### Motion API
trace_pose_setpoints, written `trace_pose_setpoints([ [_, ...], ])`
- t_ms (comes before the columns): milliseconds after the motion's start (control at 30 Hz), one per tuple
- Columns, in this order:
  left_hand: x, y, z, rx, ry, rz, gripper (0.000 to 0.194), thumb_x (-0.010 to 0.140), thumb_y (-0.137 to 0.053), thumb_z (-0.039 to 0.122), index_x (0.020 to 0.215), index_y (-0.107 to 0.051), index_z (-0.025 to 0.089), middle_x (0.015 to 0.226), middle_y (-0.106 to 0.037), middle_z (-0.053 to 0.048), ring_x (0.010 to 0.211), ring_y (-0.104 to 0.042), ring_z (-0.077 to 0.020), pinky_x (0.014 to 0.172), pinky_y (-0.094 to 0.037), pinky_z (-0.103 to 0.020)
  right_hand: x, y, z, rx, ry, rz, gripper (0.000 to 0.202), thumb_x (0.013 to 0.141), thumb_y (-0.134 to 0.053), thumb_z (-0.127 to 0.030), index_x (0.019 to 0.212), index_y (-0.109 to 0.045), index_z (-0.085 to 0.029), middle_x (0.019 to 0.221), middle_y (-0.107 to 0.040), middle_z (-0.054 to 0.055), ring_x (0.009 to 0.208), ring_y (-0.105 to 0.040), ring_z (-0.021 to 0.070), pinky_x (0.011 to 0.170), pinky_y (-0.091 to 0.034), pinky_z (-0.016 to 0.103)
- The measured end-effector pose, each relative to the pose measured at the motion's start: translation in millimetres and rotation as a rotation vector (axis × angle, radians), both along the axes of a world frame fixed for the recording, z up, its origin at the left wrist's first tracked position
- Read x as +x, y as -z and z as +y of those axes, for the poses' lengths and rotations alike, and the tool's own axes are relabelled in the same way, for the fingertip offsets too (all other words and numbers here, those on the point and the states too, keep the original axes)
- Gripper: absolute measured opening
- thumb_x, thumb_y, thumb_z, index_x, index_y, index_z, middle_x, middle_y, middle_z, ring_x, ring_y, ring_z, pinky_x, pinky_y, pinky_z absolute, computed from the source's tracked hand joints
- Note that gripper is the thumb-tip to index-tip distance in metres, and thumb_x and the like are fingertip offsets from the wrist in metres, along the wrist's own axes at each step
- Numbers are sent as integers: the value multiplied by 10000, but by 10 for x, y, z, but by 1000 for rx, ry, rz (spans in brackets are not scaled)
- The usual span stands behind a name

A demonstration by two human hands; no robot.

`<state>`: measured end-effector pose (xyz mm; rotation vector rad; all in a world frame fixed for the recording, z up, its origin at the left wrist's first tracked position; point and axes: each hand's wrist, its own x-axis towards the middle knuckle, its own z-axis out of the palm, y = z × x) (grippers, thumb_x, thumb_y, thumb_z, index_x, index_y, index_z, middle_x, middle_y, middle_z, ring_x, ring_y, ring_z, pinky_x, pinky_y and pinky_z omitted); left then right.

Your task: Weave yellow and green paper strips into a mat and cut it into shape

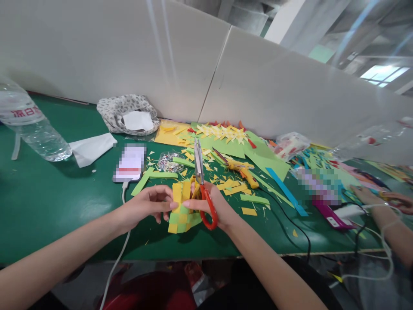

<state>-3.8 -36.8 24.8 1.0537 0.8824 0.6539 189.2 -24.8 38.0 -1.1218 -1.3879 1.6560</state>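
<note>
Pinching woven paper (182, 218), both hands (151, 203) meet over a littered green table (64, 193) against a pale partition (122, 56).

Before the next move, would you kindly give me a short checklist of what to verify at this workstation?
1. Left hand on the woven paper piece: ok, its thumb presses on the yellow and green weave.
2. Red-handled scissors under control: ok, the right hand holds them while its thumb touches the paper piece.
3. Scissor blades turned away from both forearms: ok, they point toward the far side of the table.
4. Table free of offcuts: not ok, yellow and green paper scraps are strewn across it.
5. Glue gun cool: cannot tell, it lies on the table beyond the hands.
</note>
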Motion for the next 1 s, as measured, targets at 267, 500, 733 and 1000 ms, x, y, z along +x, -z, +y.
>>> trace_pose_setpoints([
  [267,6,36,-12,-24,13,-61,181,708,-706,269,763,-559,178,626,-564,64,533,-553,-60,499,-427,-179,1,13,0,-62,-27,55,375,492,-792,-247,704,-487,-194,653,-557,-56,584,-517,100,589,-429,255],
  [500,-11,57,-19,86,24,-68,177,725,-688,286,783,-548,195,606,-565,60,517,-525,-71,548,-442,-219,0,21,-28,-78,-40,95,343,503,-795,-247,682,-509,-188,618,-533,-65,556,-510,94,559,-425,244],
  [733,0,95,-26,103,6,-70,191,714,-684,302,809,-552,203,716,-561,39,604,-519,-91,577,-444,-232,-22,2,-61,-59,-31,91,336,521,-793,-279,706,-525,-196,652,-563,-49,613,-558,124,619,-465,277],
  [1000,41,11,-41,90,-46,47,259,700,-682,333,858,-521,206,794,-554,23,687,-545,-111,577,-452,-221,-71,-3,-90,38,146,-18,407,520,-791,-346,753,-490,-201,674,-565,-37,611,-545,128,605,-453,279],
])
